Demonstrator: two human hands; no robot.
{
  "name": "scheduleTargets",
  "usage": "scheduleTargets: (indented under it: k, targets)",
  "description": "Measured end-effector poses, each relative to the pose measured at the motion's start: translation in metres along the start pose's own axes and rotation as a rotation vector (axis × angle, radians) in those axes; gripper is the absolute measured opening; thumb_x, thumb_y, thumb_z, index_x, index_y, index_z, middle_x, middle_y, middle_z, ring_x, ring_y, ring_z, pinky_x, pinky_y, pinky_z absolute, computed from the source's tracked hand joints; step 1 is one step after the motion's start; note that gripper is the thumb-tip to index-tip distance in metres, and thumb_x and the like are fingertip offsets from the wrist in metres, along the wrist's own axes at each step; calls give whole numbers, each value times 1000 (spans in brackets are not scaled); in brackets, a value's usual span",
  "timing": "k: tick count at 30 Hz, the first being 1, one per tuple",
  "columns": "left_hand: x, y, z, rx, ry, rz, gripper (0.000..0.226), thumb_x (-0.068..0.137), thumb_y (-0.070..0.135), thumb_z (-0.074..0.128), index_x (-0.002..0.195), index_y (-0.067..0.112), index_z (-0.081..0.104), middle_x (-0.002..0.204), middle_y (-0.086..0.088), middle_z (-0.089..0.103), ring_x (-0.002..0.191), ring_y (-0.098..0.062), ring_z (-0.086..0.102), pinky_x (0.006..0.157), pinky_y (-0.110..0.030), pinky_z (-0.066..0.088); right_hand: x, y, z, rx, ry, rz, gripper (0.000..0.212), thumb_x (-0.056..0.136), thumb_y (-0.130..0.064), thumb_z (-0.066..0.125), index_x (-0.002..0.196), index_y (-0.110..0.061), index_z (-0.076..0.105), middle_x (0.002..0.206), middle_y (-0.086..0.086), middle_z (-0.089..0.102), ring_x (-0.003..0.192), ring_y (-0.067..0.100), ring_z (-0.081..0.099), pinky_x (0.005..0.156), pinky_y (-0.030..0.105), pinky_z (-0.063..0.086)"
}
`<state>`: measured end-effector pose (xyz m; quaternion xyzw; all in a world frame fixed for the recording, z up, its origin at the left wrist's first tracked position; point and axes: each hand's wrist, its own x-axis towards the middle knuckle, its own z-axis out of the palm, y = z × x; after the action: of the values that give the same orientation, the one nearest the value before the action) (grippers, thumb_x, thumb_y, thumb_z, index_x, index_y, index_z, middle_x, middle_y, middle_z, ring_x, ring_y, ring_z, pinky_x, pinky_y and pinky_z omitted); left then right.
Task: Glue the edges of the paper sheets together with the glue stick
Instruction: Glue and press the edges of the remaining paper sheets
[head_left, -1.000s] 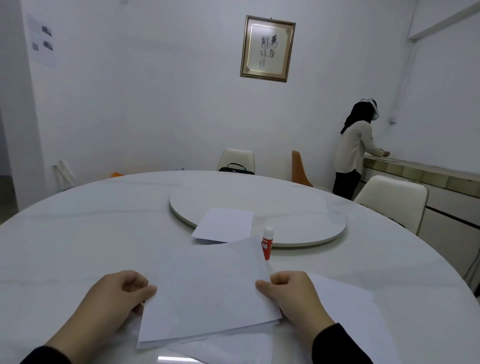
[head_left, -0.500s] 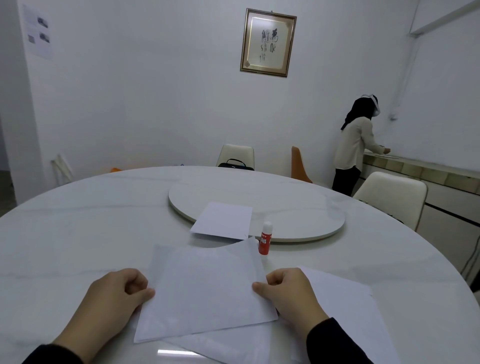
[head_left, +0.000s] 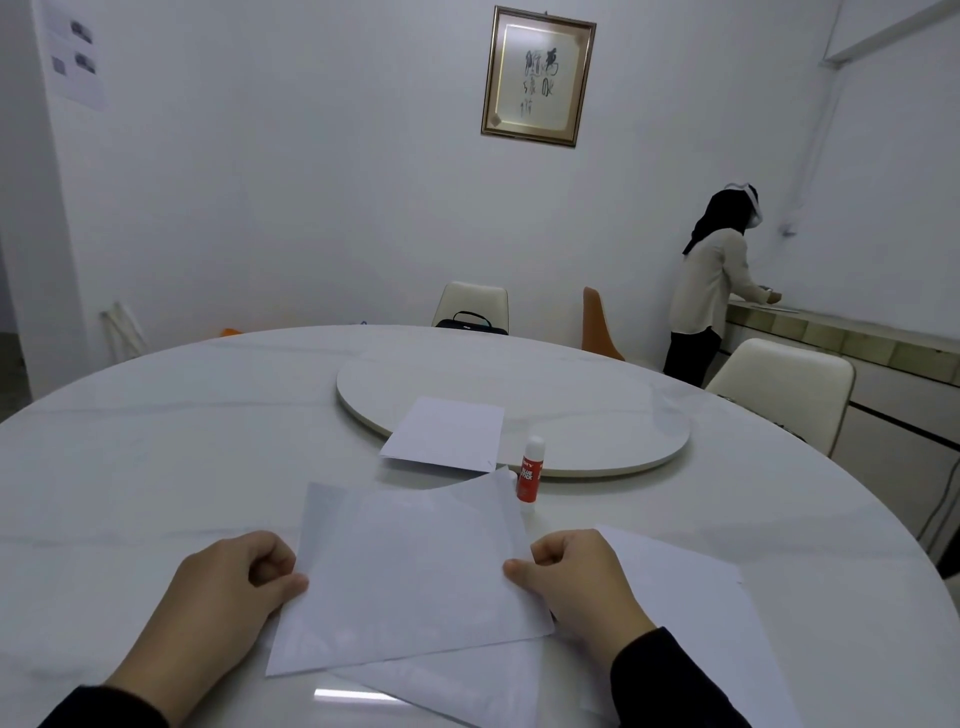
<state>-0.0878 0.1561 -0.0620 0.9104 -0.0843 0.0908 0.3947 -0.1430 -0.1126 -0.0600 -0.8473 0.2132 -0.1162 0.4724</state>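
A white paper sheet (head_left: 415, 571) lies tilted in front of me on the round white table (head_left: 156, 467). My left hand (head_left: 228, 592) pinches its left edge and my right hand (head_left: 576, 582) pinches its right edge. Beneath it lie more white sheets (head_left: 691, 623), spreading out to the right and toward me. A red glue stick (head_left: 529, 477) with a white cap stands upright just beyond the held sheet's far right corner. Another white sheet (head_left: 447, 434) rests half on the turntable.
A round turntable (head_left: 597, 410) sits at the table's middle. Cream chairs (head_left: 784, 384) stand at the right and far side, one with a black bag (head_left: 470, 321). A person (head_left: 711, 291) stands at a counter by the right wall.
The view has tilted slightly, so the scene sits a little lower. Both hands keep their hold on the sheet, which lies a bit flatter.
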Motion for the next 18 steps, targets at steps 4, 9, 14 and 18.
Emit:
scheduleTargets:
  k: [4, 9, 14, 18]
  targets:
    - [-1, 1, 0, -2, 5, 10, 21, 72, 11, 78, 58, 16, 62, 57, 3, 65, 60, -13, 60, 55, -19, 38, -2, -1, -1, -10, -6, -4, 22, 73, -21, 77, 58, -16, 62, 64, -2, 61, 58, 12, 56, 52, 19, 40]
    - [-5, 0, 2, 27, -6, 51, 22, 74, 11, 76, 59, 17, 61, 60, 2, 66, 63, -13, 60, 55, -17, 38, -3, -2, -1, -55, 0, -18, 21, 74, -23, 77, 61, -15, 62, 66, -2, 60, 58, 10, 54, 51, 16, 38]
    - [-6, -2, 2, 63, -18, 79, 21, 74, 12, 75, 60, 20, 61, 60, 2, 65, 62, -10, 60, 55, -17, 39, -5, -3, -1, -69, 0, -25, 20, 74, -22, 76, 62, -14, 63, 68, -1, 61, 60, 11, 54, 53, 16, 39]
    - [-5, -4, 4, 79, -17, 83, 20, 74, 12, 75, 62, 20, 61, 61, 2, 65, 62, -10, 60, 55, -17, 39, -5, -3, 0, -92, 12, -35, 22, 74, -22, 77, 60, -15, 62, 65, -2, 60, 58, 10, 53, 52, 16, 39]
